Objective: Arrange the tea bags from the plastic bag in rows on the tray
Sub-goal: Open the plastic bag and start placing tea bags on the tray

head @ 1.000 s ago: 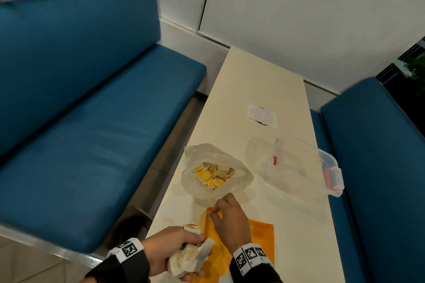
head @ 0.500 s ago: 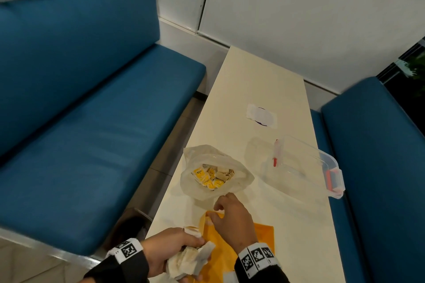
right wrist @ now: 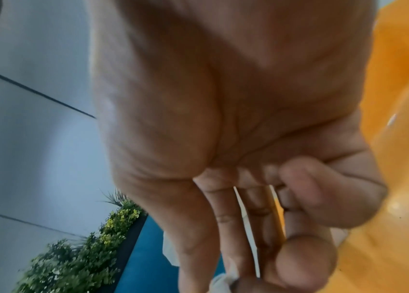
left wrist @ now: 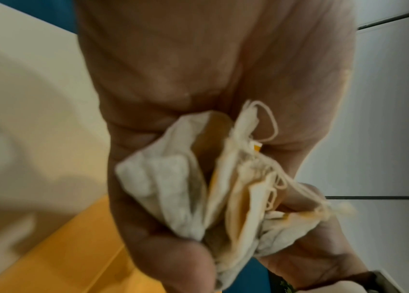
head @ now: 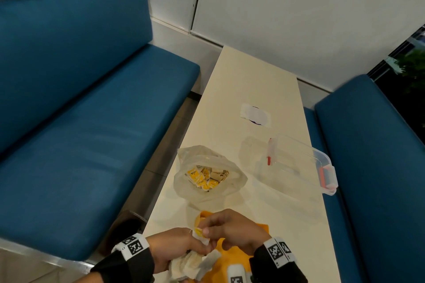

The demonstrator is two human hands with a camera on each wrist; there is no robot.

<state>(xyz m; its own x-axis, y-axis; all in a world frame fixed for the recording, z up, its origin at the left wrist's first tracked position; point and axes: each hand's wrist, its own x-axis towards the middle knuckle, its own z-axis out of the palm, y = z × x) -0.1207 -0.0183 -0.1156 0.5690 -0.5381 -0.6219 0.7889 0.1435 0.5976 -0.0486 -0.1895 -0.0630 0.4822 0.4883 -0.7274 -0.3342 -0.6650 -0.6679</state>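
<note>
My left hand (head: 174, 250) grips a bunch of pale tea bags (head: 190, 266) with strings, seen close up as tea bags (left wrist: 223, 188) in the left wrist view. My right hand (head: 232, 230) reaches over to the left one and pinches the yellow tag of one tea bag (head: 199, 233) at the top of the bunch. Both hands hover over the orange tray (head: 232, 259) at the table's near end; the tray (right wrist: 394, 138) fills the right of the right wrist view. The open plastic bag (head: 209, 177) with more yellow-tagged tea bags lies just beyond the tray.
A clear plastic box (head: 296, 165) with red latches lies right of the bag, near the table's right edge. A white patch (head: 255, 114) sits farther up the cream table (head: 248, 80). Blue benches (head: 92, 122) flank both sides.
My right hand has drawn back from the tray's far corner to the left hand and pinched a tea bag's tag. The left hand has kept hold of its bunch.
</note>
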